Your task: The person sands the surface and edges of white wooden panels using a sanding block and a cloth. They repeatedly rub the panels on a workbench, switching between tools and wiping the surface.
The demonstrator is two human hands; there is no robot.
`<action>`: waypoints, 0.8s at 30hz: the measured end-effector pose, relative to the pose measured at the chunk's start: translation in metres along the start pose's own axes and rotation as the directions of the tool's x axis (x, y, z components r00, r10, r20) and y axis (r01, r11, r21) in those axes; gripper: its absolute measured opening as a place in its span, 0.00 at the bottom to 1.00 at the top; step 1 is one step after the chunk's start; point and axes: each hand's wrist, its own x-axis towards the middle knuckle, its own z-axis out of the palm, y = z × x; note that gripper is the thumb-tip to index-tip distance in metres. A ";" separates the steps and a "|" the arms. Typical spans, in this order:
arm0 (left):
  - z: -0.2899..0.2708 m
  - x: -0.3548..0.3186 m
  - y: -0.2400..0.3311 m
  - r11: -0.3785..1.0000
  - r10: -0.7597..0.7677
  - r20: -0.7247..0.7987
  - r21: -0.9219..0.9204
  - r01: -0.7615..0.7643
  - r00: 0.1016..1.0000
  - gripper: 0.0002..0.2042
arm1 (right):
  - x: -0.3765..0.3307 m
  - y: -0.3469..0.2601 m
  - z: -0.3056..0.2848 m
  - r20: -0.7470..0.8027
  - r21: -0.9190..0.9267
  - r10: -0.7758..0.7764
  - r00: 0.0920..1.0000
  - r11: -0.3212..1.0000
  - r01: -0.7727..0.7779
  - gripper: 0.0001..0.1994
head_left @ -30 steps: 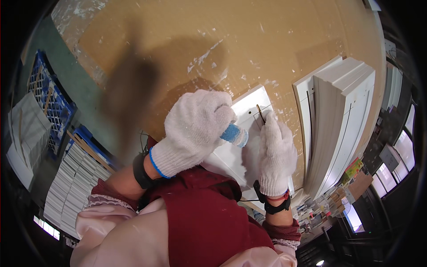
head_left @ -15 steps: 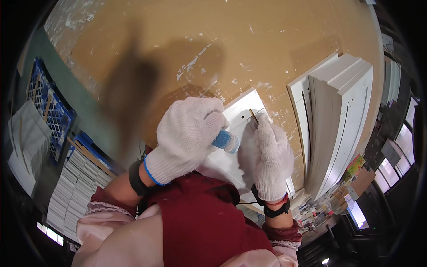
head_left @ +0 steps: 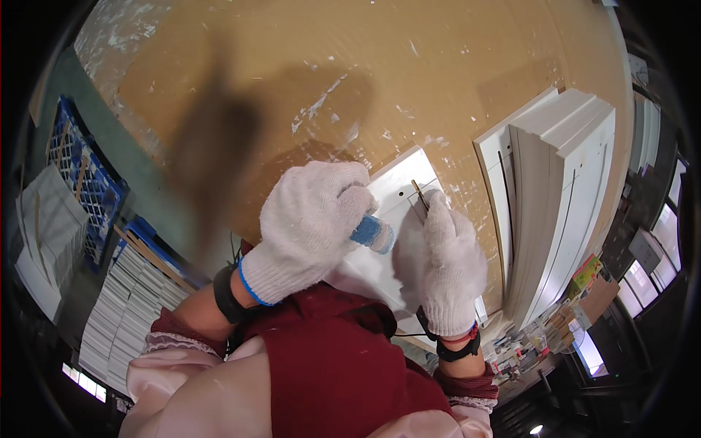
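My left hand (head_left: 310,226), in a white knitted glove with a blue cuff edge, is closed over the white board (head_left: 410,165). A short blue piece with a whitish end (head_left: 371,232) sticks out from its fingers. Whether that is a wrapped fingertip or something held, I cannot tell. My right hand (head_left: 451,266), gloved in white too, pinches a slim dark tool with a brass-coloured end (head_left: 418,188) above the board, beside a small dark hole (head_left: 401,194). Most of the tool lies hidden behind the fingers. Both hands cover much of the board.
On the brown worktable (head_left: 438,66), marked with white smears and chips, a stack of white boards (head_left: 558,197) stands to the right. More white strips (head_left: 124,314) and a blue lattice pallet (head_left: 91,186) are down to the left. A dark blurred shape (head_left: 215,139) covers part of the view.
Everything in view has shifted very slightly right and down. My right hand's slim tool has tilted a little; both hands keep their grips.
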 end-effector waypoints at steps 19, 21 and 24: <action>-0.001 -0.001 0.001 0.999 -0.037 0.022 -0.034 0.038 0.999 0.12 | -0.004 0.006 0.008 -0.015 0.091 0.031 0.999 0.995 -0.029 0.23; 0.000 -0.001 0.000 1.000 0.001 0.015 -0.003 -0.001 1.000 0.12 | -0.003 0.005 0.008 -0.039 0.071 0.015 0.999 0.997 -0.012 0.22; 0.000 0.000 -0.002 0.999 0.050 -0.020 -0.003 -0.050 0.999 0.12 | -0.002 0.003 0.006 -0.049 0.087 0.012 0.999 0.996 -0.007 0.22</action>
